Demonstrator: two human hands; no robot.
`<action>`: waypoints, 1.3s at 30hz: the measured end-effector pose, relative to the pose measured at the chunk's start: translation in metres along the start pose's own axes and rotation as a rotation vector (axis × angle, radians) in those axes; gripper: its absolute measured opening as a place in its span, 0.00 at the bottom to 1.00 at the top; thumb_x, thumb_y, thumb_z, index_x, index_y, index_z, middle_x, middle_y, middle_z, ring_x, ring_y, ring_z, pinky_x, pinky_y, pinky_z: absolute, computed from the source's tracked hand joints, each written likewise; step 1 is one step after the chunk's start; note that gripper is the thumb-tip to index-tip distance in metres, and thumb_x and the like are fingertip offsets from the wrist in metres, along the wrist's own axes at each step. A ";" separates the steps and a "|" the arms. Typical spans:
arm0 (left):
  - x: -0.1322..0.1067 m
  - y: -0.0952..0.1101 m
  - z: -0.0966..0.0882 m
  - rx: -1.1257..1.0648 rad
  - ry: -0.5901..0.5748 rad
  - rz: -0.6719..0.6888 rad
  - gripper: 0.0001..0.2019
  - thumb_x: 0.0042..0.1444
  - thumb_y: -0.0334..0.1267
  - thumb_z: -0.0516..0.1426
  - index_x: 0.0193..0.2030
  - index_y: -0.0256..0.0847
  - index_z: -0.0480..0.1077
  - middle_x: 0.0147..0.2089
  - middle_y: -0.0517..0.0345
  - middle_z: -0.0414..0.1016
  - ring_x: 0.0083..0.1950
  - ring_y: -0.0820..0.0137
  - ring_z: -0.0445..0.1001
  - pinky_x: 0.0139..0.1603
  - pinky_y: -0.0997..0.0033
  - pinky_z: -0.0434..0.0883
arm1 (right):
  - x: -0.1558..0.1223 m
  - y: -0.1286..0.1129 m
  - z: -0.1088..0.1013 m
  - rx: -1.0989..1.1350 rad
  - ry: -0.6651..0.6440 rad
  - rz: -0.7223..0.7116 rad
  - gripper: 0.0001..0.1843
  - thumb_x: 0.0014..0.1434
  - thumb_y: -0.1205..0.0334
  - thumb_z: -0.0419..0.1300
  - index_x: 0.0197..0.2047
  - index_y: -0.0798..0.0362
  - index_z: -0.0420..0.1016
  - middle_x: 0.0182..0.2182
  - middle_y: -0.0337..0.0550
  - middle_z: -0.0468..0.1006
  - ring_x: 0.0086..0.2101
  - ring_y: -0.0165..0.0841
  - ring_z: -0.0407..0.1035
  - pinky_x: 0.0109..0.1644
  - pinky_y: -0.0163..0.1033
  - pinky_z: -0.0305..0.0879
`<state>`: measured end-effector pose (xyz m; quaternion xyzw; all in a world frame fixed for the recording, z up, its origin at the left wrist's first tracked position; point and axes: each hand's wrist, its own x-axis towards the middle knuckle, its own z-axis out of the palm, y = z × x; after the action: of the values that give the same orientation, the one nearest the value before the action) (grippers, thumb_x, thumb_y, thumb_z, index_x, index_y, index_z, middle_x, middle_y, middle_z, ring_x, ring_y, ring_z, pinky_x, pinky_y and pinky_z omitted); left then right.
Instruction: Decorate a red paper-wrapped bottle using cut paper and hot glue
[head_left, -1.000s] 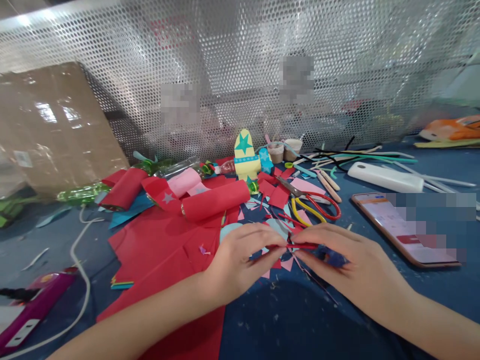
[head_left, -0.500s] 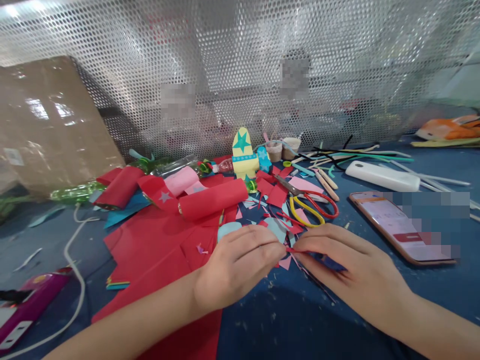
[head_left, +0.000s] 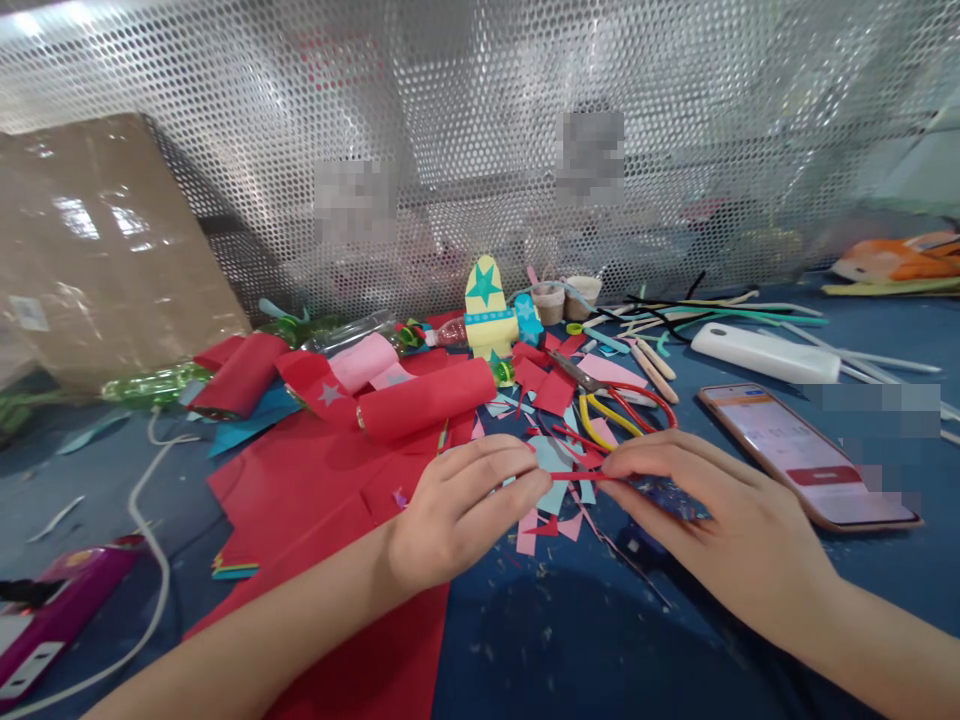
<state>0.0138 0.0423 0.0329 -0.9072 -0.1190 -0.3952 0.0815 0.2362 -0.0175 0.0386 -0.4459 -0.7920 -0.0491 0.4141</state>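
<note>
A thin red paper strip (head_left: 576,476) stretches level between my two hands, above the heap of paper scraps. My left hand (head_left: 469,510) pinches its left end; the fingertips hide that end. The right end is pinched between thumb and fingers of my right hand (head_left: 705,515). Just beyond my right hand lie scissors (head_left: 600,400) with yellow and red handles. Pale blue, pink and red paper scraps (head_left: 551,460) are scattered under and behind the strip. Large red paper sheets (head_left: 300,490) lie beneath my left forearm.
Red paper-wrapped bottles (head_left: 427,400) and a yellow paper rocket shape (head_left: 489,310) stand behind. To the right are a phone (head_left: 802,460), a white glue gun (head_left: 765,352) and several pipe-like sticks. A cardboard box (head_left: 97,250), white cable (head_left: 146,500) and purple device (head_left: 67,610) are left.
My hands have moved apart, the left one leftward and the right one slightly rightward. More of the red strip now shows between them.
</note>
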 end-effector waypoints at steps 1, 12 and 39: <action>0.000 0.000 0.000 0.009 -0.001 0.003 0.14 0.53 0.23 0.59 0.46 0.38 0.71 0.40 0.49 0.79 0.46 0.64 0.77 0.47 0.65 0.76 | 0.000 0.000 0.000 0.010 -0.009 -0.002 0.05 0.62 0.69 0.57 0.36 0.49 0.69 0.32 0.39 0.79 0.34 0.30 0.75 0.44 0.34 0.72; 0.011 -0.001 -0.005 0.148 0.027 0.184 0.05 0.59 0.28 0.55 0.36 0.37 0.72 0.32 0.55 0.80 0.38 0.67 0.80 0.39 0.71 0.79 | -0.002 0.003 0.002 0.047 -0.010 -0.083 0.06 0.62 0.69 0.56 0.41 0.49 0.71 0.36 0.42 0.79 0.36 0.31 0.76 0.48 0.38 0.73; 0.010 -0.013 0.010 -0.373 -0.007 -0.421 0.03 0.56 0.30 0.60 0.35 0.42 0.74 0.34 0.60 0.78 0.37 0.73 0.75 0.42 0.74 0.73 | 0.002 0.015 0.008 0.224 -0.140 0.368 0.05 0.59 0.61 0.58 0.37 0.45 0.75 0.34 0.34 0.82 0.32 0.29 0.76 0.33 0.31 0.71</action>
<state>0.0239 0.0590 0.0347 -0.8632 -0.2305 -0.4152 -0.1712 0.2418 -0.0036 0.0308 -0.5364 -0.7246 0.1468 0.4070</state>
